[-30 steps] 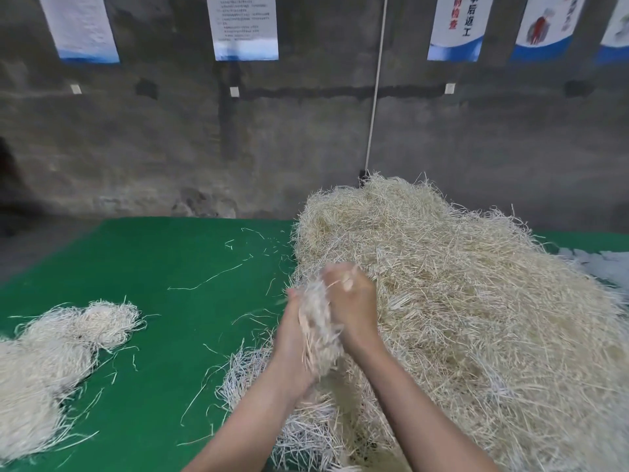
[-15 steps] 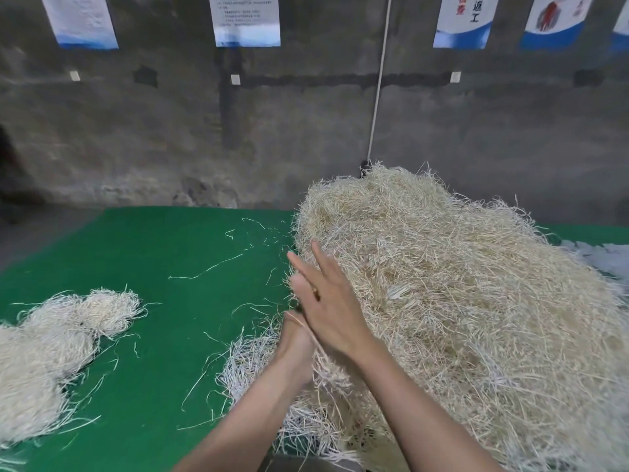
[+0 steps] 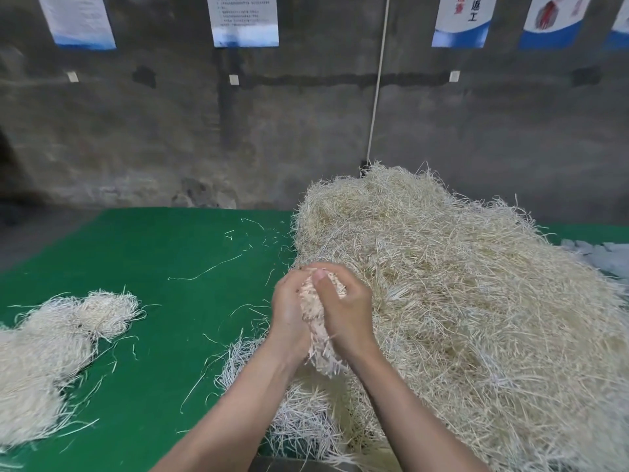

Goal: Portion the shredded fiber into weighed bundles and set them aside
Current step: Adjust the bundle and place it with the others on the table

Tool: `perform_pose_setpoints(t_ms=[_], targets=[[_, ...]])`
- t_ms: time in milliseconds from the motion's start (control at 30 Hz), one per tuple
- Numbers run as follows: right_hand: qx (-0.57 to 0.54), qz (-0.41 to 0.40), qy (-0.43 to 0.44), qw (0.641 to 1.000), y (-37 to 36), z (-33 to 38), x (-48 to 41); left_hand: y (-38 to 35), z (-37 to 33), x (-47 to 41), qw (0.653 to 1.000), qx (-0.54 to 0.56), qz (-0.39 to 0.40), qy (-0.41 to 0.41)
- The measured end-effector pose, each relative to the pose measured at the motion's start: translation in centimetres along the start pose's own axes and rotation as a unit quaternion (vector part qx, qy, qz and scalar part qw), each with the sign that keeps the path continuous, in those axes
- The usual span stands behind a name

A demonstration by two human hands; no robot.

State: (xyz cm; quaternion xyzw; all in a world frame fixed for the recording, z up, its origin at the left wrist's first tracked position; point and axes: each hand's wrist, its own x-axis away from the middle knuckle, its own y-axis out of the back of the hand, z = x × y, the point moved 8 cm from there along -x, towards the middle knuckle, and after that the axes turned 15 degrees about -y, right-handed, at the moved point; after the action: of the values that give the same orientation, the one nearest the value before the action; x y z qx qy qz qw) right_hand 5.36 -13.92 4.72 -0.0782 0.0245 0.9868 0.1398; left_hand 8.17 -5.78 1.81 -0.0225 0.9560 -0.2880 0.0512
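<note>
**Change from half a second ago:** the right hand [image 3: 352, 310] was flat then, with its fingers straight above the left hand. It now curls round the bundle [image 3: 320, 321]. The left hand [image 3: 289, 318], then lower and partly covered, now sits level with the right. The grip matches the one seen a second ago.

**Bundle:** a pale, compact tuft of shredded fiber, pressed between both palms at the near-left foot of the heap [image 3: 469, 318].
- Long axis: runs near to far, roughly in line with the forearms.
- Far end: points toward the wall and shows between the fingertips, under the right thumb.
- Near end: points toward the person and hangs frayed below the heels of the hands.

**Left hand:** fingers curled round the bundle's left side.

**Right hand:** fingers curled round the bundle's right side, with the thumb laid along the top.

**Heap:** a large straw-coloured mound on the right half of the green table [image 3: 153, 260], rising just behind and to the right of the hands.

**Set-aside bundles [image 3: 51, 345]:** pale clumps lying together at the table's left edge, well apart from the hands.

**Whiter shreds [image 3: 299, 424]:** a flat patch under the wrists, at the heap's near edge.

**Loose strands [image 3: 207, 270]:** scattered on the green between the heap and the set-aside bundles.

**Wall [image 3: 136, 131]:** grey, with posters [image 3: 243, 20] along the top. A white cord [image 3: 377, 80] runs down it to behind the heap.
</note>
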Motion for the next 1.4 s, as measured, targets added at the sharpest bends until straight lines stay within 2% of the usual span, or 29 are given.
perform_pose_setpoints(t_ms=[67,100,133,200,267,333,433,467,533,600,633,667,733,767,800,900,933,1000,1067,1200,1300,1400], targets=[[-0.075,-0.076,-0.026,0.994,2.0,0.0,-0.9,-1.0,0.9,0.9,0.994,0.086,0.058,0.034],[-0.120,-0.115,-0.046,0.985,3.2,-0.2,-1.4,-1.3,1.6,1.7,0.988,0.102,0.094,0.065],[-0.147,-0.151,-0.046,0.977,4.2,-0.2,-1.7,-0.9,2.7,2.3,0.985,0.069,0.114,0.107],[-0.102,-0.172,-0.012,0.980,4.7,0.3,-1.6,-0.4,4.6,3.7,0.975,0.026,0.112,0.191],[-0.003,-0.145,0.015,0.989,3.7,-0.5,-0.8,-1.1,4.4,3.3,0.962,0.122,0.083,0.231],[0.113,-0.130,0.083,0.982,2.2,-1.5,1.5,-0.3,2.7,1.2,0.964,0.165,0.016,0.209],[0.215,-0.089,0.171,0.957,-1.2,-1.6,4.3,2.9,2.5,-0.2,0.978,0.065,-0.113,0.163],[0.213,-0.091,0.153,0.961,-1.1,-1.2,3.3,3.2,2.6,0.3,0.985,0.007,-0.108,0.132],[0.179,-0.100,0.058,0.977,1.1,-0.8,0.0,2.7,3.1,1.3,0.989,-0.105,-0.061,0.086],[0.140,-0.129,-0.010,0.982,3.4,-1.7,-1.8,1.5,2.7,1.6,0.988,-0.127,-0.033,0.077],[0.138,-0.145,-0.002,0.980,3.3,-1.9,-1.2,1.3,1.9,1.1,0.989,-0.129,-0.033,0.063],[0.137,-0.150,0.045,0.978,2.3,-1.9,0.2,1.4,0.6,0.2,0.990,-0.132,-0.043,0.038],[0.137,-0.098,0.133,0.977,-0.5,-0.8,2.9,1.7,-0.1,-1.1,0.995,-0.085,-0.057,0.014],[0.145,-0.102,0.130,0.975,-0.4,-0.4,2.4,1.6,0.5,-0.7,0.996,-0.069,-0.043,0.026],[0.154,-0.117,0.091,0.977,0.7,-0.4,0.7,1.3,1.3,0.2,0.995,-0.090,-0.017,0.036],[0.121,-0.171,-0.022,0.978,4.9,-1.8,-2.6,1.1,3.6,1.7,0.975,-0.216,0.039,0.038],[0.101,-0.176,-0.024,0.979,4.7,-2.2,-1.9,1.1,3.4,1.4,0.974,-0.220,0.041,0.032],[0.078,-0.149,0.032,0.985,1.9,-2.0,1.2,1.0,1.9,0.1,0.987,-0.157,0.028,-0.009],[0.109,-0.119,0.066,0.985,0.0,-1.5,2.3,1.4,2.2,0.2,0.996,-0.083,0.019,0.005],[0.102,-0.129,-0.043,0.986,4.1,-2.6,-2.7,2.0,4.2,2.9,0.969,-0.209,0.121,0.060],[0.062,-0.105,-0.044,0.992,4.5,-2.7,-2.9,2.2,4.5,2.6,0.964,-0.178,0.149,0.129],[-0.011,-0.105,-0.089,0.990,5.2,-3.1,-2.6,3.3,3.7,1.0,0.974,-0.158,0.120,0.107]])
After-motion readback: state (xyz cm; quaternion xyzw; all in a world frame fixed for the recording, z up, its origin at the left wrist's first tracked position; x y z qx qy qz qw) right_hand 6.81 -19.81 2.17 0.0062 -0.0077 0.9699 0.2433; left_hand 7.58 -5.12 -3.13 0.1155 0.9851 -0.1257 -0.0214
